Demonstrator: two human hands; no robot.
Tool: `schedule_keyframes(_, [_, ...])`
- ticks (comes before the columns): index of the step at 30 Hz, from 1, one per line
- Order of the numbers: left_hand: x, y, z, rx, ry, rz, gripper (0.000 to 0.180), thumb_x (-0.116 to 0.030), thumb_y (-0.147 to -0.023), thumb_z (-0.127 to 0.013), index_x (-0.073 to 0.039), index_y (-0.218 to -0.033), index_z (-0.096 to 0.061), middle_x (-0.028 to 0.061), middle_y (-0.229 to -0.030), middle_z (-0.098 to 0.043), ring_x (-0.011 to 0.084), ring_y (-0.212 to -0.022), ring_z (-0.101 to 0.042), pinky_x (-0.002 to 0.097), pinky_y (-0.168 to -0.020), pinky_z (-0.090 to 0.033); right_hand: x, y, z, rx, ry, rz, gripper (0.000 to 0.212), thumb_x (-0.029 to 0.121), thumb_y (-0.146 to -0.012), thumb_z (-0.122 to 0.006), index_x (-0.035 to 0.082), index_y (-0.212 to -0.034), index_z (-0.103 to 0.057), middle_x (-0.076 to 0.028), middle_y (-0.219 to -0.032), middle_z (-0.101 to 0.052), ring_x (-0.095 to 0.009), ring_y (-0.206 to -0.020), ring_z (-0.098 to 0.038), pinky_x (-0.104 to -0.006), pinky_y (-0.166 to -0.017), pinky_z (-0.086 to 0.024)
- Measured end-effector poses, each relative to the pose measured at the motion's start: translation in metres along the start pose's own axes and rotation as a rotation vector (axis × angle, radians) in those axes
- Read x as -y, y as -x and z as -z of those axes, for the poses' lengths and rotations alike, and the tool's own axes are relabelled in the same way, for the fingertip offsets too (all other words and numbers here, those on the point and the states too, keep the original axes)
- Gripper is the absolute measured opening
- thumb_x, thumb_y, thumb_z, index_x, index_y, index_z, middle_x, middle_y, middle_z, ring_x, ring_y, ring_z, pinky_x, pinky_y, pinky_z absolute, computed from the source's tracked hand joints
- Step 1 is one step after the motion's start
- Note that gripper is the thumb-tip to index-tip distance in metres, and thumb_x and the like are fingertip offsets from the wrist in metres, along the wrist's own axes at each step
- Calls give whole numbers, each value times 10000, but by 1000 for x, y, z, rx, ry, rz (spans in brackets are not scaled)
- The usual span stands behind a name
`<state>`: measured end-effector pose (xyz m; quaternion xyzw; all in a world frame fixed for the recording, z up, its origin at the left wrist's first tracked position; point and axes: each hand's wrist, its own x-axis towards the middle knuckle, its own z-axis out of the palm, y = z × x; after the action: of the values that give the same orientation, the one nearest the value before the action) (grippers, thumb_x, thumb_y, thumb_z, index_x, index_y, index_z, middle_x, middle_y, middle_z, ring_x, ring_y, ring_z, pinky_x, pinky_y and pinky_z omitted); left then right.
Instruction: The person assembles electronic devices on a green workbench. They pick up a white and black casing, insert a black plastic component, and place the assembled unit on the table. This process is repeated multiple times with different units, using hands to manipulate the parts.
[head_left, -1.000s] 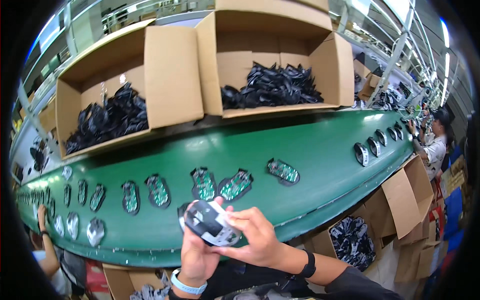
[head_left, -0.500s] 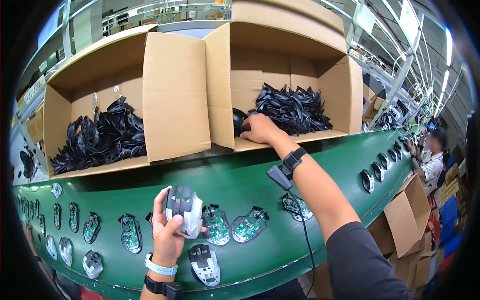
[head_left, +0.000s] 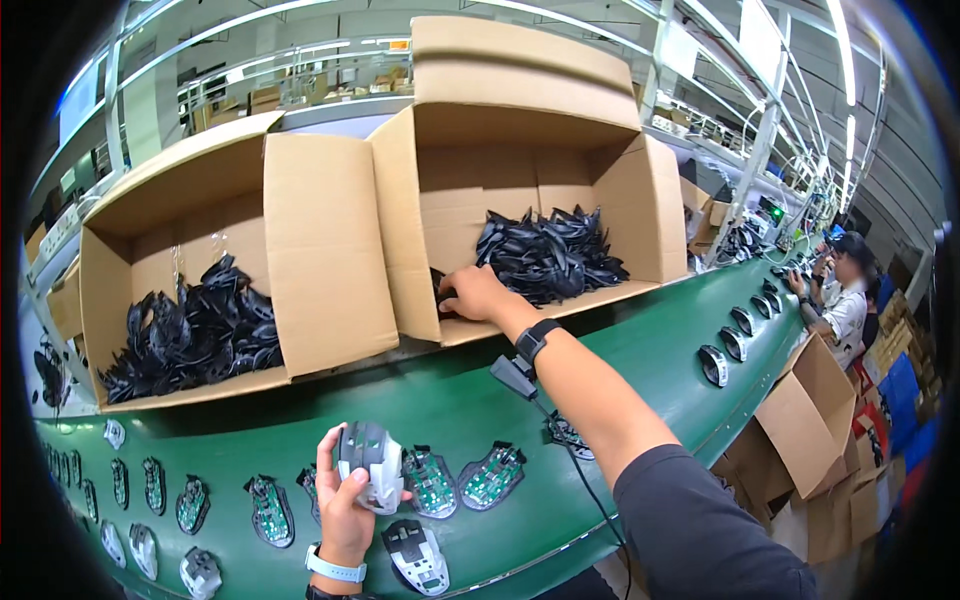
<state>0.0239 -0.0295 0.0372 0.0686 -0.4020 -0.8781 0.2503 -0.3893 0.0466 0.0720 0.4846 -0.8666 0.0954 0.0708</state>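
Lower left of centre, my left hand (head_left: 345, 508) grasps a mouse shell (head_left: 372, 467); at centre, my right hand (head_left: 476, 292) is inside the cardboard box (head_left: 615, 200), hold unclear. Likely a picking step, calling for one black piece (head_left: 550, 258) pinched cleanly.

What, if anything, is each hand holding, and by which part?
Left hand: a grey-and-white mouse shell, gripped at its left side and lower end. Right hand: in the right carton; whether it holds anything cannot be told.

Your left hand (head_left: 343, 515) grips a grey-and-white shell (head_left: 368, 467) above the green belt (head_left: 640, 340) while your right hand (head_left: 478, 293) reaches into a cardboard box (head_left: 500, 165) holding black parts (head_left: 550, 260).
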Motion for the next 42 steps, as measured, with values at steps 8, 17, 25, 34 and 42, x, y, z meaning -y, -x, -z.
schedule_keyframes(8, [1,-3,8,-1,12,34,584,-150,-998,-557,-163,-1547,-361,151,-1369,-592,315,-1137,-675,551,-771,-667,-23,22,38,-743,-420,-90,173,217,-804,-848,65,-855,-782,-97,-768,-694,-259,-786,-663,-394,-692,-506])
schedule_keyframes(17, [0,1,13,-21,88,95,529,-204,-1055,-514,-165,-1559,-360,133,-1440,-569,317,-1226,-640,552,-804,-654,56,150,60,-431,-1451,-12,39,24,-926,-718,-10,-918,-700,-73,-890,-721,-134,-767,-677,-287,-797,-573])
schedule_keyframes(25, [2,-4,18,-19,223,299,459,-299,-1119,-457,-100,-1530,-419,140,-1429,-593,302,-1217,-662,497,-804,-663,161,215,18,-150,-1369,344,214,-100,-809,-827,-15,-998,-774,-143,-969,-752,-199,-894,-710,-310,-785,-567])
schedule_keyframes(34, [3,-2,16,-91,190,359,476,-334,-1125,-458,-50,-1507,-457,140,-1373,-634,278,-1194,-680,542,-853,-663,162,214,19,-95,-1413,343,311,-23,-703,-919,49,-704,-617,-73,-752,-666,-204,-736,-635,-316,-684,-478])
schedule_keyframes(42, [-5,1,15,0,75,489,454,-256,-1100,-539,-54,-1500,-461,150,-1298,-672,222,-974,-756,442,-746,-693,161,211,18,-183,-1154,458,387,90,-626,-995,74,-677,-612,-60,-738,-651,-216,-723,-634,-323,-649,-491])
